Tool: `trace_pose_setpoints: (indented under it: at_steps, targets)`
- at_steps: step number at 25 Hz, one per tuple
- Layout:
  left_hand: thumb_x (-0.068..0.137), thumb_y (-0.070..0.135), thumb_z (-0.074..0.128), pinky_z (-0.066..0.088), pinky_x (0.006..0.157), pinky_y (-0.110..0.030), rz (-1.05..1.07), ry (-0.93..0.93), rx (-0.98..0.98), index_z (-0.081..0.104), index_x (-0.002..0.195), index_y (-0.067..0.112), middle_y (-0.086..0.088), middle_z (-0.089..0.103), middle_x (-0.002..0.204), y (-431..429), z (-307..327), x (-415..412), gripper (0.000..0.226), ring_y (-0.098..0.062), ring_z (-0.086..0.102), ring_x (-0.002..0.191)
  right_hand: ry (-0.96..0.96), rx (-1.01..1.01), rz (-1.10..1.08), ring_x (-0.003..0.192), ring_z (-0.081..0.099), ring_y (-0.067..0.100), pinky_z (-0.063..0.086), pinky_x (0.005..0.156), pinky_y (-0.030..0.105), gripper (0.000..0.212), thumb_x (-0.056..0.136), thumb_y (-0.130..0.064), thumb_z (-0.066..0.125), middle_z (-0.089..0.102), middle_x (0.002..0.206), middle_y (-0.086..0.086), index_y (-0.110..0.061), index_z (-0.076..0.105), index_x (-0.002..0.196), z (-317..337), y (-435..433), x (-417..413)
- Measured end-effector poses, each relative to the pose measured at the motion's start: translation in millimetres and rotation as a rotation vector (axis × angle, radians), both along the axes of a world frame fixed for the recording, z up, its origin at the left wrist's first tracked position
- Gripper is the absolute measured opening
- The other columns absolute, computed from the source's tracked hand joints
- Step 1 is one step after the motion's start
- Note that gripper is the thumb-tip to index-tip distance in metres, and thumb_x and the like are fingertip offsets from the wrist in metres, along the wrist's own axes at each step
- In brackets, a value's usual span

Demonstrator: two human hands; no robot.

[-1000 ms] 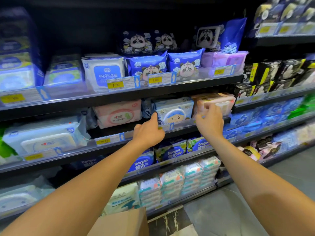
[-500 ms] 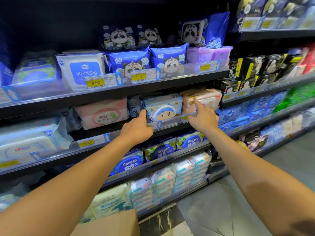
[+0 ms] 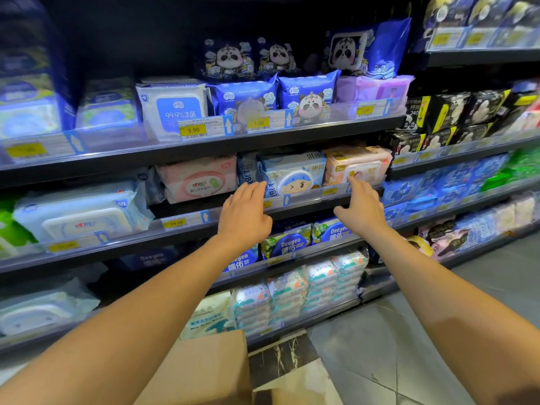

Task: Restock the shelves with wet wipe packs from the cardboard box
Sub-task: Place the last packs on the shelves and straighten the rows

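A light blue wet wipe pack with a cartoon face [image 3: 295, 176] stands on the middle shelf [image 3: 187, 229], between a pink pack [image 3: 198, 179] on its left and a peach pack [image 3: 358, 166] on its right. My left hand [image 3: 244, 213] hovers open just in front of the blue pack's left edge, fingers spread. My right hand [image 3: 361, 207] is open below the peach pack, fingertips at its front face. Neither hand holds anything. The cardboard box [image 3: 201, 372] sits low between my forearms, only its flap showing.
Shelves above and below carry more wipe packs: panda-print blue packs [image 3: 306, 93], Deeyeo packs [image 3: 287, 244], stacked small packs [image 3: 301, 290]. A second shelving unit [image 3: 467, 147] with dark and blue packs runs to the right. Grey tiled floor [image 3: 423, 331] lies at the lower right.
Both hands have drawn slightly back from the blue and peach packs and their fingers have spread. The head camera has shifted a little, so the shelves sit lower in view.
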State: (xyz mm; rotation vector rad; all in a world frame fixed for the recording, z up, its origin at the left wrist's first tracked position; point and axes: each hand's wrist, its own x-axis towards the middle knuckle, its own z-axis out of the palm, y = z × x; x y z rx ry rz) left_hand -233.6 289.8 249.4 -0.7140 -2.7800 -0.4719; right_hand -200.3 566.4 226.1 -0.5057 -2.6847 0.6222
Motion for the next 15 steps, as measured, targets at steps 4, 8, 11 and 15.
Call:
trace_pose_setpoints:
  at_steps: [4, 8, 11, 15]
  targets:
    - [0.081, 0.010, 0.063, 0.047, 0.093, -0.042, -0.114, 0.284, 0.009, 0.059, 0.137, 0.022, 0.002, 0.059, 0.135, -31.1, -42.7, 37.2, 0.058, -0.026, 0.053, 0.126, 0.055, 0.024, 0.055, 0.141, 0.038, 0.033, 0.039, 0.110, 0.054, 0.067, 0.091, -0.025, 0.070, 0.043, 0.154, 0.007, -0.020, 0.042, 0.152, -24.9, -19.8, 28.7]
    - [0.085, 0.014, 0.064, 0.050, 0.089, -0.042, -0.024, 0.129, -0.133, 0.066, 0.129, 0.025, 0.002, 0.061, 0.131, -68.2, -106.4, 52.9, 0.046, -0.027, 0.058, 0.118, -0.049, 0.099, 0.152, 0.139, 0.041, 0.031, 0.039, 0.109, 0.052, 0.059, 0.092, -0.023, 0.067, 0.049, 0.149, 0.005, -0.022, 0.049, 0.148, -62.7, -44.1, 44.4]
    - [0.092, 0.018, 0.060, 0.051, 0.096, -0.044, 0.096, 0.033, -0.152, 0.059, 0.139, 0.024, -0.002, 0.052, 0.146, -88.9, -133.7, 51.2, 0.047, -0.030, 0.053, 0.129, -0.133, 0.159, 0.249, 0.140, 0.040, 0.031, 0.038, 0.111, 0.050, 0.058, 0.093, -0.027, 0.066, 0.048, 0.151, 0.004, -0.026, 0.049, 0.149, -89.0, -61.2, 40.1]
    - [0.097, 0.031, 0.066, 0.051, 0.104, -0.049, 0.253, -0.041, -0.095, 0.031, 0.158, 0.029, -0.010, 0.024, 0.167, -95.3, -145.1, 32.7, 0.071, -0.036, 0.043, 0.139, -0.180, 0.186, 0.327, 0.147, 0.033, 0.033, 0.035, 0.116, 0.053, 0.061, 0.098, -0.026, 0.063, 0.038, 0.161, 0.007, -0.029, 0.042, 0.155, -118.0, -81.9, 16.9]
